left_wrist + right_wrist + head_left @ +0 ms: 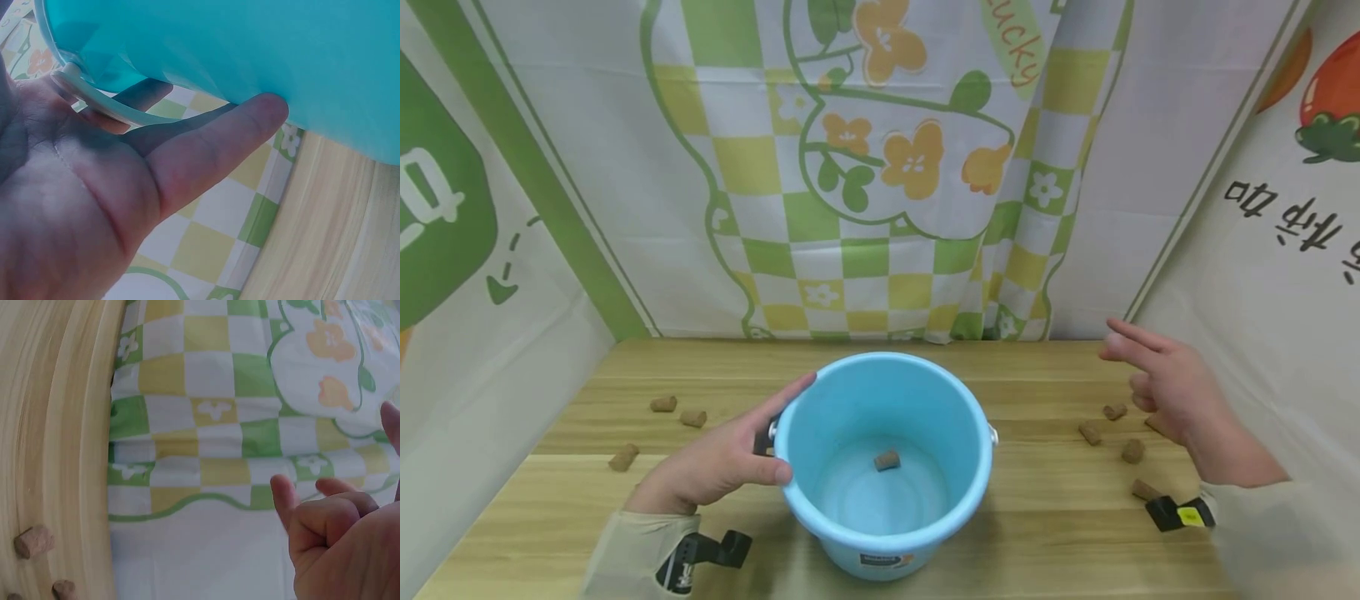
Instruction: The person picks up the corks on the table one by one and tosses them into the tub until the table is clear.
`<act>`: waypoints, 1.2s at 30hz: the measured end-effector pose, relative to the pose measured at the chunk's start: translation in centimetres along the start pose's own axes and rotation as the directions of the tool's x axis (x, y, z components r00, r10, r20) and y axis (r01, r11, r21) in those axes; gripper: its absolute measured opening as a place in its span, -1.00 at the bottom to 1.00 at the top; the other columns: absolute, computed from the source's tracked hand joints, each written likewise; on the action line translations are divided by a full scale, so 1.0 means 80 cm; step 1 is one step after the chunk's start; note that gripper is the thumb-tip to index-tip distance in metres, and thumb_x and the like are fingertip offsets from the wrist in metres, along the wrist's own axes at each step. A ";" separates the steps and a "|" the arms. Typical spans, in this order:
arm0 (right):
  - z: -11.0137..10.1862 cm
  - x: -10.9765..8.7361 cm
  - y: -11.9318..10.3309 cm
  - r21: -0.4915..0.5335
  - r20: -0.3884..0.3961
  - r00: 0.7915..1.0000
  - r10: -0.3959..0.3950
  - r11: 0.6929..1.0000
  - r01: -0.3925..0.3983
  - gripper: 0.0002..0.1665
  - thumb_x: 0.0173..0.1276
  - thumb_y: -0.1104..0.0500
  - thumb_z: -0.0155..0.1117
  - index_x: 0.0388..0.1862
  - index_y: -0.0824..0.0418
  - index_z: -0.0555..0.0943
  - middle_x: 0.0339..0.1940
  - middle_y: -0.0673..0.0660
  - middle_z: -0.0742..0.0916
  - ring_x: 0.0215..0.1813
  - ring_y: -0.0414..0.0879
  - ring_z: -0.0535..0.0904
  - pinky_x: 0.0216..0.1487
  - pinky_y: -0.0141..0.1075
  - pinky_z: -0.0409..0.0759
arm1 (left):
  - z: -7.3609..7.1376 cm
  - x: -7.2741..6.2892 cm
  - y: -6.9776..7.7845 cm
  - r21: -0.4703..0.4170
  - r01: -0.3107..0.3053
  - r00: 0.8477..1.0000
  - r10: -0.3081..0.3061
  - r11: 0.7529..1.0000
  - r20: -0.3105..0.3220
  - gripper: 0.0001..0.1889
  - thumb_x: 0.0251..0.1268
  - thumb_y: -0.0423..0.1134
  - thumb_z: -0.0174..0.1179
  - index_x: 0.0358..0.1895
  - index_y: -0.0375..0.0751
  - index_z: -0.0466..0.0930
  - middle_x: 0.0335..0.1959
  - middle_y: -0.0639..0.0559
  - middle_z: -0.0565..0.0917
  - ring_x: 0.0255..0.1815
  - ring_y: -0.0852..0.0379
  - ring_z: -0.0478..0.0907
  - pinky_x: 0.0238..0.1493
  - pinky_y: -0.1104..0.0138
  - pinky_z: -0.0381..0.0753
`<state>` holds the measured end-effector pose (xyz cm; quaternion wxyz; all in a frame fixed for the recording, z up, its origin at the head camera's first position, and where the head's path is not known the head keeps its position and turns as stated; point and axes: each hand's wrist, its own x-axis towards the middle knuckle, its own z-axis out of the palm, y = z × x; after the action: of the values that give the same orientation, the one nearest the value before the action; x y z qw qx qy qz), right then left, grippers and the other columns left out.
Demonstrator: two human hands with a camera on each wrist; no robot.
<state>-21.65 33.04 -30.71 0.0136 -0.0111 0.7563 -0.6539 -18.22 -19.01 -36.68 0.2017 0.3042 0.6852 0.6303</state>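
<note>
"Where's the left grip (726,457)?"

"At the left side of the blue bucket (880,392) — fingers straight, touching it without clasping."

"And the right grip (1180,390)?"

"Raised to the right of the bucket, loose and empty — index finger extended, some others bent."

"The corks?"

"One brown cork (887,460) lies inside the bucket. On the wooden surface (1037,508), three corks (693,418) sit left of it, several more corks (1132,451) right."

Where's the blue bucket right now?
The blue bucket stands in the lower middle of the head view, on the wooden table, the left hand touching its left side and loose corks to either side.
</note>
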 end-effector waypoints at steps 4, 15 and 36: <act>-0.017 0.007 0.011 0.102 0.010 1.000 0.000 0.995 -0.001 -0.66 0.43 0.08 0.34 0.16 -0.18 0.69 -0.09 -0.10 0.78 -0.64 -0.11 -0.06 -0.64 -0.18 -0.07 | -0.001 0.001 0.001 0.007 0.000 1.000 0.000 1.000 0.002 0.05 0.23 -0.12 0.42 0.64 0.12 -0.16 0.52 -0.34 0.05 0.32 -0.37 0.27 0.14 0.05 0.48; -0.071 0.019 0.052 0.137 0.007 0.999 0.041 0.990 -0.041 -0.32 0.46 0.09 0.30 0.52 -0.03 0.35 -0.05 -0.18 0.75 -0.67 -0.19 0.01 -0.68 -0.26 0.00 | -0.002 0.002 0.003 0.006 0.005 1.000 -0.005 1.000 -0.006 0.06 0.21 -0.12 0.43 0.64 0.12 -0.15 0.52 -0.32 0.06 0.31 -0.38 0.28 0.14 0.03 0.48; -0.155 0.011 0.153 0.236 -0.112 0.980 0.163 0.963 -0.133 -0.05 0.41 0.14 0.36 0.64 0.01 0.08 -0.11 -0.35 0.69 -0.66 -0.27 0.32 -0.74 -0.37 0.28 | -0.001 0.001 0.000 -0.005 0.001 1.000 -0.001 1.000 0.006 0.05 0.22 -0.10 0.42 0.64 0.13 -0.14 0.50 -0.34 0.10 0.30 -0.39 0.29 0.13 0.00 0.49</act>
<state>-22.98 47.02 -41.03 0.0145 0.0899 0.6746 -0.7326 -18.30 -19.00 -36.70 0.2047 0.3053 0.6834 0.6308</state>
